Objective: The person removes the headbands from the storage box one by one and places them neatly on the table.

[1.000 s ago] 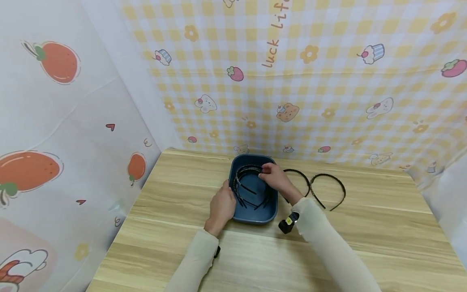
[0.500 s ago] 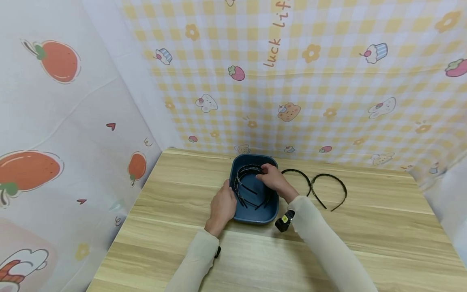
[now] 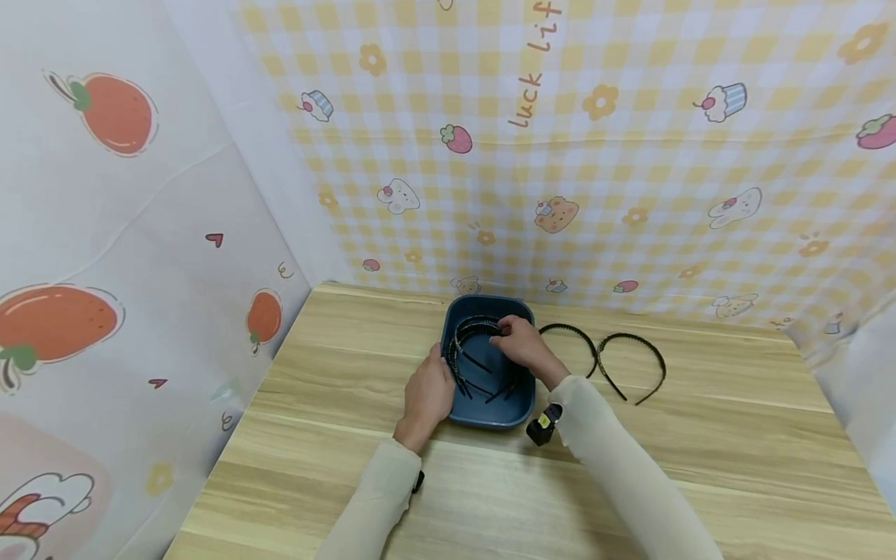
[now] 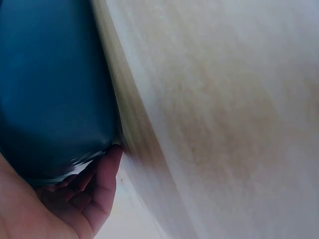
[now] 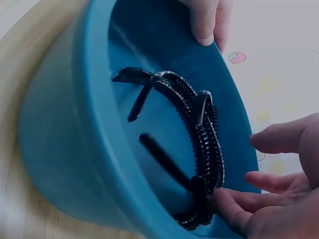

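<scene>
A blue plastic basin point(image 3: 490, 416) stands near the back of the table, with several black toothed headbands point(image 5: 199, 134) lying nested inside it. My left hand point(image 3: 428, 389) grips the basin's left side; in the right wrist view its thumb hooks over the rim, and in the left wrist view the fingers point(image 4: 102, 191) curl at the basin's outer side. Over the right side of the basin is my right hand point(image 3: 521, 342). Its thumb is spread away from the other fingers, and a fingertip touches the headbands at their lower end in the right wrist view.
Two more black headbands, a nearer one point(image 3: 570, 327) partly behind the right hand and another point(image 3: 661, 362) farther right, lie side by side on the wooden table point(image 3: 735, 435). A yellow checked cloth point(image 3: 630, 179) hangs behind the table, a white printed sheet point(image 3: 182, 311) at left.
My right hand has shifted slightly left over the basin, and its wrist has moved in with it. My left hand keeps its grip on the basin.
</scene>
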`<action>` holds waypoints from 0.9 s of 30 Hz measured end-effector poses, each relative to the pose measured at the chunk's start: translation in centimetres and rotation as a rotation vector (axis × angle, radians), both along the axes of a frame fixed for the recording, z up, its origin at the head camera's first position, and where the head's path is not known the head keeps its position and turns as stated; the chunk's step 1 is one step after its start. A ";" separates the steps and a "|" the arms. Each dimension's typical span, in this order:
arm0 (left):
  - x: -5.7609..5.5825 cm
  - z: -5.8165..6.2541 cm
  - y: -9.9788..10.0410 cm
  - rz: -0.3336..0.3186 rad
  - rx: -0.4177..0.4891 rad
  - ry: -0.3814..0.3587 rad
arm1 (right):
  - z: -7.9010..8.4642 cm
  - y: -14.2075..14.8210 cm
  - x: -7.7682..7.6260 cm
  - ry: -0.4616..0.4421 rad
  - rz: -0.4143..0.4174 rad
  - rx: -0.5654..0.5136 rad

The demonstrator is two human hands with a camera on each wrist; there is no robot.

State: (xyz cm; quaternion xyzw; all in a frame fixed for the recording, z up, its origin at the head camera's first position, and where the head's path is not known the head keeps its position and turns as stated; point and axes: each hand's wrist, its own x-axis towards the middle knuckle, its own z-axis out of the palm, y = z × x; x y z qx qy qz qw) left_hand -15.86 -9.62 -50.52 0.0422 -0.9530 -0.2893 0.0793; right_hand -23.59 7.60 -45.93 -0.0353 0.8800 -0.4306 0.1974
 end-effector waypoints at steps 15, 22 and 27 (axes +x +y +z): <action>-0.1 0.1 0.0 0.003 0.003 -0.018 | 0.2 0.3 0.1 0.072 -0.070 -0.013; 0.0 0.1 0.1 0.002 0.011 -0.013 | 0.6 0.8 0.4 0.082 -0.043 0.008; 0.0 0.1 0.0 0.002 0.008 -0.012 | 0.9 1.2 0.8 0.080 -0.026 0.015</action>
